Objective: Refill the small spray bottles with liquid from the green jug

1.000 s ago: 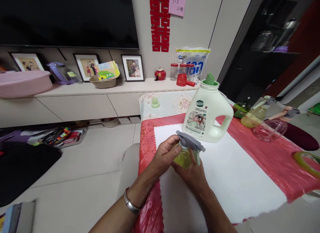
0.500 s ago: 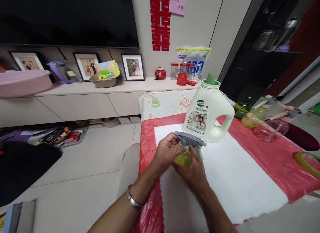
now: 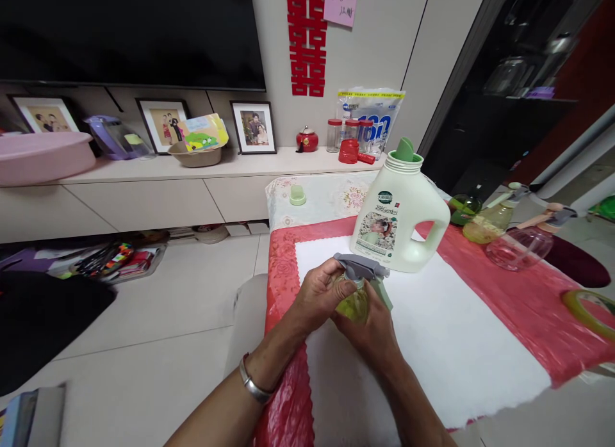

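Note:
Both my hands are closed on a small spray bottle (image 3: 353,305) with a yellow-green see-through body and a grey spray head with a pale green trigger. My left hand (image 3: 321,292) grips it at the neck and left side, thumb across the front. Around the lower right of the body wraps my right hand (image 3: 372,328), its fingers partly hidden. The nozzle points right. Just behind stands a large pale green detergent jug (image 3: 401,216), uncapped, with a green spout. A light green cap (image 3: 297,195) lies on the flowered tablecloth (image 3: 327,197).
A white sheet (image 3: 461,344) covers much of the red tablecloth (image 3: 480,268). On the right stand a green bottle (image 3: 465,209), a yellowish spray bottle (image 3: 487,223), a pink spray bottle (image 3: 519,247) and a tape roll (image 3: 589,312). Jars and picture frames line the cabinet (image 3: 163,207).
The spray head has turned slightly in my hands, its nozzle shifting a little left and its trigger showing more. My grip looks the same; the whole view has shifted slightly.

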`<state>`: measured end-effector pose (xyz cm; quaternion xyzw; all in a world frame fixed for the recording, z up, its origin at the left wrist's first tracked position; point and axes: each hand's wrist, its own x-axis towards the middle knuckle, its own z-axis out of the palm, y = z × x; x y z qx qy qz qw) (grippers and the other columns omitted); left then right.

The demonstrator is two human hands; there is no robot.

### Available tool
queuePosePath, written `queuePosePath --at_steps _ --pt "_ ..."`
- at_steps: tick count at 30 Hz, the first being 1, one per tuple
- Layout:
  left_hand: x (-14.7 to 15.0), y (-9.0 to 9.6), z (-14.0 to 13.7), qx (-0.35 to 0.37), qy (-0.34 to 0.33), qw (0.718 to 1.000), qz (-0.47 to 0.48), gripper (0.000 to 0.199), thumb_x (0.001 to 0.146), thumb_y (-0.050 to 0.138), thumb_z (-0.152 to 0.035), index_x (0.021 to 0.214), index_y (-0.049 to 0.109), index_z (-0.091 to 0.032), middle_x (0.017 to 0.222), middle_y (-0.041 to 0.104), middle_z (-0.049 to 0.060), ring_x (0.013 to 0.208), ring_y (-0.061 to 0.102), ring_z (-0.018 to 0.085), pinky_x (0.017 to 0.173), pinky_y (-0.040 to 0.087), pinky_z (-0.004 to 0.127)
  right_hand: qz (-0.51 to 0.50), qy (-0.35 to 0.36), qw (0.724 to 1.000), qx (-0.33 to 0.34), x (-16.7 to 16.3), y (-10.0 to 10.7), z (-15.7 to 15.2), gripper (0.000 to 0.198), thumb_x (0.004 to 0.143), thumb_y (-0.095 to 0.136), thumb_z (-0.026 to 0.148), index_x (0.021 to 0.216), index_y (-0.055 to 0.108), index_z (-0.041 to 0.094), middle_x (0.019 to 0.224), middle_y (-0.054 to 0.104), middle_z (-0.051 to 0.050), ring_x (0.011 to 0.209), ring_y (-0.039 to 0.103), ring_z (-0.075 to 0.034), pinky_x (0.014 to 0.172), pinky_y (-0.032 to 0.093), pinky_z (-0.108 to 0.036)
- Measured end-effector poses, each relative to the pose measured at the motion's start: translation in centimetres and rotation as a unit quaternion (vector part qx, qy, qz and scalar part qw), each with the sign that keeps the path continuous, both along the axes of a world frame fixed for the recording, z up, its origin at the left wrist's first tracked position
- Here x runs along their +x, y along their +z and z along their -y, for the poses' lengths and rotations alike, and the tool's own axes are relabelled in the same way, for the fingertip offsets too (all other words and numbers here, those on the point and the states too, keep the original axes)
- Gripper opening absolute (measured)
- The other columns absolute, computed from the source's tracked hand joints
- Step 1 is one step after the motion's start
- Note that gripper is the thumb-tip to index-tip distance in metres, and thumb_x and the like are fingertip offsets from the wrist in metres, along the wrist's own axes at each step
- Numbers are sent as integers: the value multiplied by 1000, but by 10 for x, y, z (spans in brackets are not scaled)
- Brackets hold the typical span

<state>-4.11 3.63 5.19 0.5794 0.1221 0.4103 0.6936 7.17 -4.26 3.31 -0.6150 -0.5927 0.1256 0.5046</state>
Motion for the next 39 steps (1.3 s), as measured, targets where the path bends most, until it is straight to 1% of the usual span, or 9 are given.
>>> queuePosePath --at_steps 4,13,17,19,22,28,33,37,39 --pt "0 -5 0 15 23 999 -25 35 81 80 -37 110 72 -18 105 72 7 102 66 23 89 51 33 7 8 1000 15 0 4 1 16 80 65 33 89 65 20 76 65 -3 67 61 -16 65 55 -29" --pt "0 -6 1 -17 8 1000 -16 38 82 79 -41 111 71 -18 103 72 6 104 65 24 93 50 36 27 0 999 39 -1 3 0 20 80 66 29 98 66 22 83 68 -3 71 63 -18 66 54 -31" --pt "2 -8 2 23 51 998 -26 37 81 81 -42 109 72 -20 109 64 6 110 60 24 97 48 36 31 12 998 54 -1 5 0 15 82 63 32 92 65 21 80 66 -2 68 62 -15 63 53 -27" --pt "4 -9 3 47 75 996 -30 37 76 85 -41 105 73 -21 106 60 4 107 58 23 97 47 35 33 11 998 61 0 4 0 13 82 62 30 90 64 20 81 67 -2 71 64 -16 62 53 -26" --pt "7 -8 3 40 87 995 -17 36 70 90 -36 97 72 -21 101 55 1 100 58 19 93 47 32 35 8 997 66 0 3 0 13 81 59 27 91 64 20 84 67 -3 76 66 -17 64 53 -26" --pt "8 -7 4 -7 61 998 11 29 74 86 -25 100 73 -21 103 58 2 103 61 19 97 46 33 20 17 998 51 -1 5 0 18 82 64 32 95 65 20 86 68 -5 75 67 -17 65 56 -26" --pt "4 -10 6 -63 36 997 33 45 76 86 -33 114 64 -23 109 69 5 109 64 22 96 48 35 5 11 1000 18 0 2 1 31 82 66 34 109 64 20 97 68 -8 90 67 -22 75 60 -33" --pt "-1 -9 10 -36 30 999 -8 38 85 76 -43 112 64 -19 110 70 9 108 64 23 93 48 35 -3 10 1000 -2 3 -4 1 51 81 67 34 129 57 19 113 65 -12 108 64 -27 84 60 -40" --pt "0 -9 10 -28 36 999 -23 42 80 82 -43 111 64 -19 110 69 9 107 63 23 92 48 34 -4 12 1000 -6 4 -6 1 55 80 66 34 132 55 18 116 64 -13 112 62 -28 87 60 -41"
